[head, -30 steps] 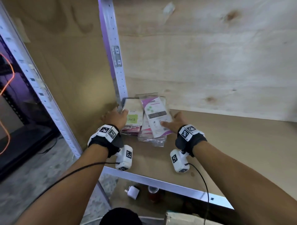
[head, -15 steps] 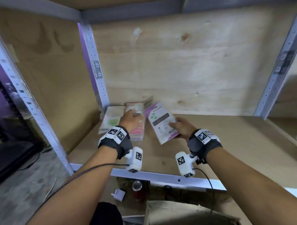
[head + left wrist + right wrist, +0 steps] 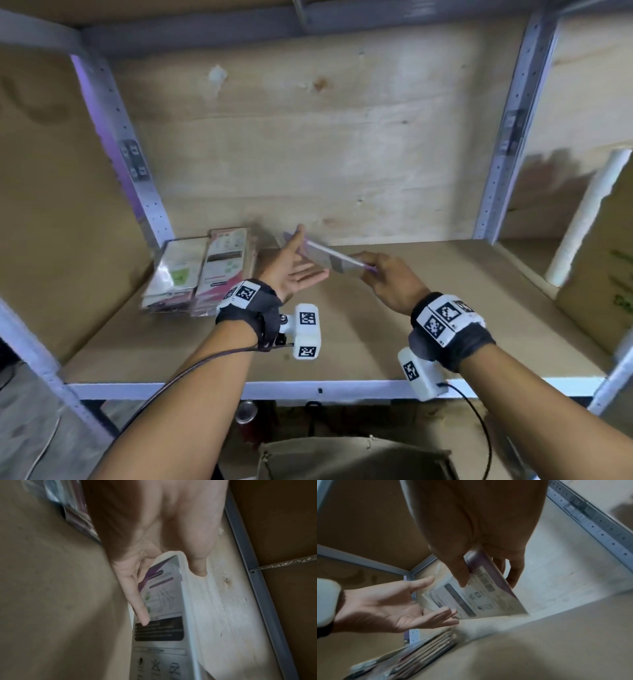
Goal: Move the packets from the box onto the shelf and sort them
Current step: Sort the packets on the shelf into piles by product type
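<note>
My right hand [image 3: 376,270] [image 3: 488,578] grips a purple-and-white packet [image 3: 334,258] [image 3: 481,595] by its near end and holds it tilted on edge above the wooden shelf [image 3: 411,308]. My left hand [image 3: 298,270] [image 3: 412,601] lies palm up with straight fingers just left of the packet [image 3: 161,608], its fingertips against the packet's face. Two stacks of packets [image 3: 202,270] [image 3: 412,655] lie flat in the shelf's back left corner, one with a green label, one pink.
Plywood walls close the shelf at the back [image 3: 325,137] and left. Metal uprights [image 3: 503,144] stand at the corners. A cardboard box [image 3: 596,274] and a white tube [image 3: 589,219] stand to the right. Below the shelf's front rail [image 3: 325,390] are a can [image 3: 246,411] and an open box [image 3: 356,455].
My right hand lifted the purple packet off the stack and turned it on edge. My left hand left the pink stack and turned palm up beside the packet.
</note>
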Available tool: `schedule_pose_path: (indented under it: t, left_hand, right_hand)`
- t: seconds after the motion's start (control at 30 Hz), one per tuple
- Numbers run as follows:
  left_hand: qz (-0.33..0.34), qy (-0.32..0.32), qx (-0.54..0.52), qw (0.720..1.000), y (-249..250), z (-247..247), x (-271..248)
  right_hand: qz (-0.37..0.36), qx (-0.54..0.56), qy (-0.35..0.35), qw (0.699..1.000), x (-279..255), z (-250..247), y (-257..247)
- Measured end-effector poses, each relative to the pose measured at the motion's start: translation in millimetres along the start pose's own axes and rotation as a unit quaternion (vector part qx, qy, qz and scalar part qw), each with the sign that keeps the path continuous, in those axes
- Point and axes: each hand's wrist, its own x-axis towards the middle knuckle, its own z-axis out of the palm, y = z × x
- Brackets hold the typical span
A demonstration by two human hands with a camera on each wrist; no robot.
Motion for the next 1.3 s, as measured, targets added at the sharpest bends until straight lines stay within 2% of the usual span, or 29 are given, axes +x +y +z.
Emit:
schedule_pose_path:
  t: [0.1,0.17,0.3,0.37,0.57,0.63,0.8,0.9,0.97,1.07,1.13,1.3]
  left_hand:
    - [-0.017,0.002,-0.041,0.999,-5,6,15]
    - [-0.031,0.013,-0.052,0.998,-13,9,24]
    - [-0.016,0.044,-0.007,0.999,-30,12,48]
    - [-0.011,0.047,0.010,0.999,-35,15,57]
    - [-0.013,-0.022,0.047,0.999,-40,30,67]
    - [-0.017,-0.055,0.053,0.997,-42,35,66]
    - [-0.030,-0.093,0.088,0.991,-50,45,67]
    - [-0.025,-0.069,0.099,0.992,-55,41,67]
    - [0.002,-0.024,0.087,0.996,-53,33,66]
    - [0.062,0.049,0.069,0.995,-47,17,66]
    - [0.087,0.083,0.095,0.988,-44,8,66]
    - [0.098,0.155,0.118,0.976,-38,-4,63]
  right_hand:
    - [0.014,-0.064,-0.005,0.998,-7,1,13]
    - [0.029,-0.068,-0.008,0.997,-10,4,24]
    - [0.085,-0.035,-0.071,0.993,-12,-3,43]
    - [0.102,0.006,-0.077,0.992,-13,-11,52]
    - [0.174,0.056,0.051,0.982,-15,-33,85]
    - [0.206,0.117,0.072,0.969,-15,-35,94]
    - [0.241,0.185,-0.018,0.953,-18,-37,103]
    - [0.219,0.250,-0.048,0.942,-21,-35,102]
    - [0.205,0.265,-0.059,0.940,-21,-32,100]
    - [0.192,0.275,-0.072,0.939,-18,-26,97]
    - [0.188,0.275,-0.084,0.939,-15,-22,95]
    - [0.181,0.261,-0.111,0.942,-9,-12,94]
